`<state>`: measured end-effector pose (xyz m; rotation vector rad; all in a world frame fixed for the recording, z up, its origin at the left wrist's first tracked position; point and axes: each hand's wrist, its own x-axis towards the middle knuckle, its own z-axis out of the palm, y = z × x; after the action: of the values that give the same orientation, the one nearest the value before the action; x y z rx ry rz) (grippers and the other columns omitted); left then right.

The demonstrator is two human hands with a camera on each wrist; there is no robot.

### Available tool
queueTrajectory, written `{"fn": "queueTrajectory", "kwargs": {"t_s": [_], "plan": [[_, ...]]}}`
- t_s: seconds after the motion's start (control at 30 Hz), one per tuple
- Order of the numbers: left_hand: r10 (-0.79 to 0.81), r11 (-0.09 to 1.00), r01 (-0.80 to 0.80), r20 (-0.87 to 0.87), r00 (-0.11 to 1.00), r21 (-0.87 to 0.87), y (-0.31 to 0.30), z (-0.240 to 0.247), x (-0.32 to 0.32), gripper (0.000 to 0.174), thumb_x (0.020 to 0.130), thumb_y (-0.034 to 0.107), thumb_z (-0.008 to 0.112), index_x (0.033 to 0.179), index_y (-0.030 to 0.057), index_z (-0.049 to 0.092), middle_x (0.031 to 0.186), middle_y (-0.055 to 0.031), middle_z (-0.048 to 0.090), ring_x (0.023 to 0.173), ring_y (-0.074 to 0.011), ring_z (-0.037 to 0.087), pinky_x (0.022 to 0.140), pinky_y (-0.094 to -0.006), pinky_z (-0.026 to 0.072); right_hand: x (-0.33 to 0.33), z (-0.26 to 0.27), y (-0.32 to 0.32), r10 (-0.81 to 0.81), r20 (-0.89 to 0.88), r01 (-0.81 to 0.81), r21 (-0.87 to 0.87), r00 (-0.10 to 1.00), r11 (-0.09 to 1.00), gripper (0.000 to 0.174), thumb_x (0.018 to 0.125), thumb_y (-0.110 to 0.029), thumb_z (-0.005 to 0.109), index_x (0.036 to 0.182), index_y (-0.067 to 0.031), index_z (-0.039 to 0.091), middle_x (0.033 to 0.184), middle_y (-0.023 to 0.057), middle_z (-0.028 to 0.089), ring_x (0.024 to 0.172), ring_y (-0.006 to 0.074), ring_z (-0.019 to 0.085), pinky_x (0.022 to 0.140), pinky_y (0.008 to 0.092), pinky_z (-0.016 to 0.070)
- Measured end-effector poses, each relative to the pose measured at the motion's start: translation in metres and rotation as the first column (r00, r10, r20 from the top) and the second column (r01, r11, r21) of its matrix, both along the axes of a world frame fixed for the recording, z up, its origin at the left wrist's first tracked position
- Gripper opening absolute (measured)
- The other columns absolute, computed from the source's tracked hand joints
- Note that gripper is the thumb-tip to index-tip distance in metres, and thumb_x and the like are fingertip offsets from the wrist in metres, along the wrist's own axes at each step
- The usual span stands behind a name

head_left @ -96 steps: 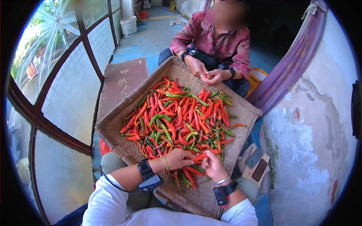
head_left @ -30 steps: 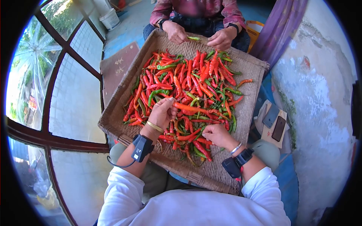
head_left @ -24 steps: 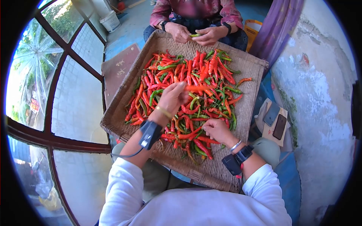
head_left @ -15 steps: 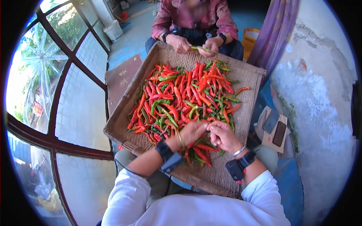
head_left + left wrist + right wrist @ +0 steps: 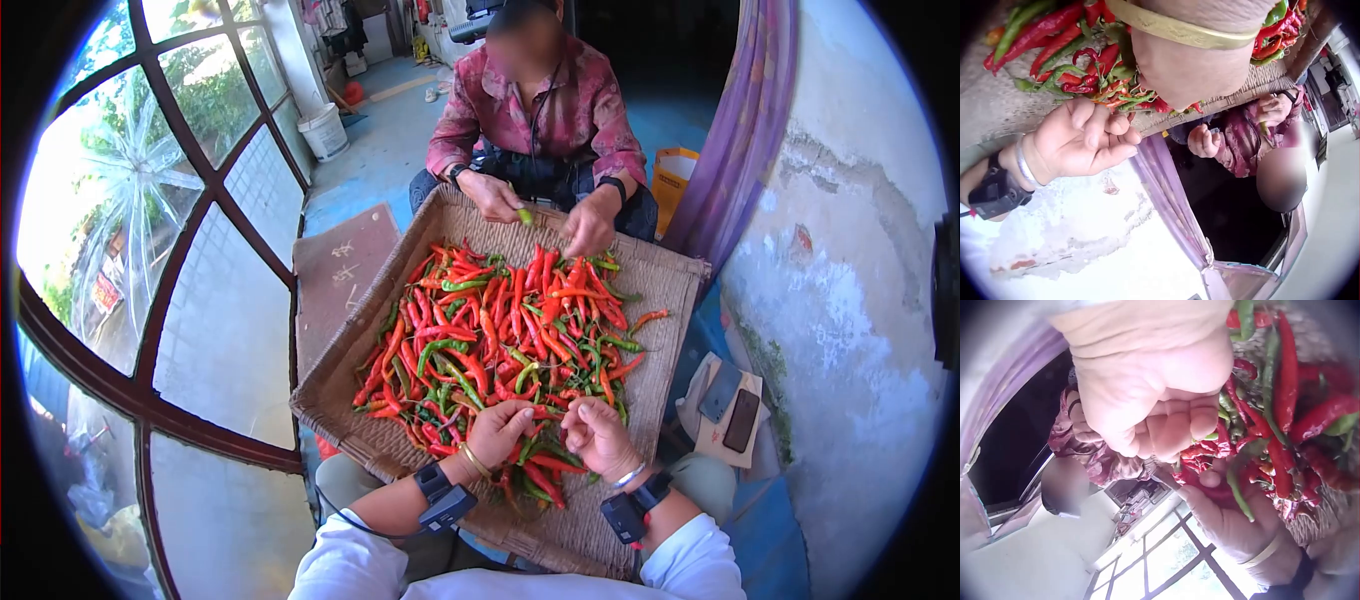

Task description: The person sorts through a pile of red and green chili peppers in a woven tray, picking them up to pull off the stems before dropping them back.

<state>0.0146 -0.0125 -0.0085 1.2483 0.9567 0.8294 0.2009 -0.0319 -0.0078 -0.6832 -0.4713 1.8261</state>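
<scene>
My left hand (image 5: 500, 432) is low over the front part of the pepper pile, thumb and fingers bent together. In the right wrist view it pinches a red chili pepper (image 5: 1221, 495), mostly covered by the fingers. Just to its right is my right hand (image 5: 597, 438), its fingers loosely curled. In the left wrist view the right thumb and fingertips stand slightly apart, with nothing visible between them. Below both hands, red and green chili peppers (image 5: 480, 330) lie heaped in a square woven basket (image 5: 345, 405).
Across the basket another person (image 5: 540, 115) holds a green chili pepper (image 5: 524, 216). Two phones (image 5: 730, 405) lie on papers at the right. A wall (image 5: 850, 260) runs along the right side and a framed window (image 5: 210, 300) along the left.
My left hand has tossed a red chili pepper onto the pile and come back beside my right hand. The head view has tilted up. The other person's hands have moved apart.
</scene>
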Motion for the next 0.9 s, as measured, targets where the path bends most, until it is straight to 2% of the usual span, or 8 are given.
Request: {"fn": "queueTrajectory", "kwargs": {"t_s": [0.1,0.2,0.27,0.33,0.4,0.5,0.67,0.9], "plan": [[0.179,0.982,-0.178,-0.006,0.984,0.064,0.003,-0.002,0.000,0.016,0.086,0.008,0.047,0.097,-0.0001,0.055,0.078,-0.0001,0.058,0.069,-0.0061,0.053,0.065,-0.0195,0.0436,-0.002,-0.001,0.000,0.145,0.195,-0.156,0.040,0.970,0.987,0.022,0.084,-0.022,0.051,0.089,-0.0013,0.055,0.070,0.0069,0.058,0.049,0.0107,0.052,0.048,0.0191,0.0440],[0.176,0.980,-0.179,0.036,0.984,0.091,-0.002,0.000,0.004,0.015,0.085,0.005,0.047,0.097,0.0004,0.055,0.081,-0.0002,0.058,0.073,-0.0060,0.053,0.067,-0.0198,0.0438,-0.010,0.002,-0.002,0.233,0.320,-0.243,-0.010,0.918,0.970,0.025,0.084,-0.025,0.050,0.091,-0.0008,0.054,0.069,0.0067,0.058,0.050,0.0096,0.052,0.049,0.0198,0.0448],[0.129,0.984,-0.130,0.016,0.991,0.120,-0.004,-0.004,0.003,0.015,0.081,0.002,0.051,0.095,0.0008,0.056,0.083,-0.0026,0.059,0.076,-0.0089,0.055,0.068,-0.0217,0.0446,-0.012,0.000,-0.002,0.214,0.293,-0.210,-0.043,0.932,0.977,0.027,0.085,-0.027,0.050,0.090,-0.0013,0.054,0.069,0.0060,0.058,0.051,0.0087,0.053,0.051,0.0196,0.0454],[0.157,0.881,-0.075,-0.139,0.978,0.467,-0.006,0.009,0.005,0.015,0.078,0.000,0.055,0.093,0.0014,0.058,0.084,-0.0054,0.060,0.078,-0.0120,0.057,0.068,-0.0240,0.0453,-0.012,0.001,-0.001,0.192,0.318,-0.179,-0.069,0.928,0.981,0.026,0.084,-0.028,0.050,0.090,-0.0020,0.054,0.068,0.0054,0.057,0.053,0.0087,0.054,0.051,0.0195,0.0455],[0.114,0.889,-0.045,-0.124,0.986,0.455,-0.009,0.010,0.007,0.017,0.073,-0.002,0.058,0.090,0.0020,0.059,0.085,-0.0083,0.061,0.078,-0.0165,0.059,0.068,-0.0259,0.0462,-0.008,-0.006,-0.002,0.223,0.280,-0.204,-0.095,0.934,0.974,0.025,0.084,-0.027,0.050,0.087,-0.0028,0.054,0.066,0.0049,0.057,0.052,0.0089,0.053,0.050,0.0199,0.0446],[0.019,0.735,0.144,-0.232,0.973,0.662,-0.009,0.010,0.010,0.018,0.070,0.005,0.063,0.088,0.0050,0.059,0.080,-0.0077,0.059,0.076,-0.0225,0.060,0.067,-0.0279,0.0478,-0.006,-0.013,-0.003,0.217,0.206,-0.193,-0.127,0.954,0.973,0.021,0.084,-0.025,0.051,0.083,-0.0044,0.055,0.064,0.0042,0.056,0.051,0.0094,0.051,0.047,0.0203,0.0422],[0.013,0.694,0.200,-0.290,0.957,0.692,-0.012,0.009,0.008,0.020,0.070,0.007,0.063,0.089,0.0058,0.059,0.082,-0.0081,0.059,0.074,-0.0222,0.060,0.064,-0.0287,0.0485,-0.008,-0.017,-0.003,0.125,0.014,-0.121,-0.162,0.992,0.979,0.018,0.084,-0.023,0.051,0.078,-0.0067,0.055,0.063,0.0041,0.056,0.051,0.0113,0.048,0.047,0.0218,0.0392],[0.079,0.879,0.080,-0.310,0.948,0.470,-0.010,0.020,0.006,0.024,0.073,0.010,0.062,0.096,0.0038,0.058,0.082,-0.0112,0.060,0.073,-0.0201,0.060,0.064,-0.0265,0.0473,-0.012,-0.013,-0.002,-0.079,-0.122,0.061,-0.145,0.989,0.988,0.015,0.084,-0.022,0.051,0.082,-0.0085,0.055,0.066,0.0039,0.056,0.053,0.0105,0.049,0.051,0.0243,0.0407]]}}
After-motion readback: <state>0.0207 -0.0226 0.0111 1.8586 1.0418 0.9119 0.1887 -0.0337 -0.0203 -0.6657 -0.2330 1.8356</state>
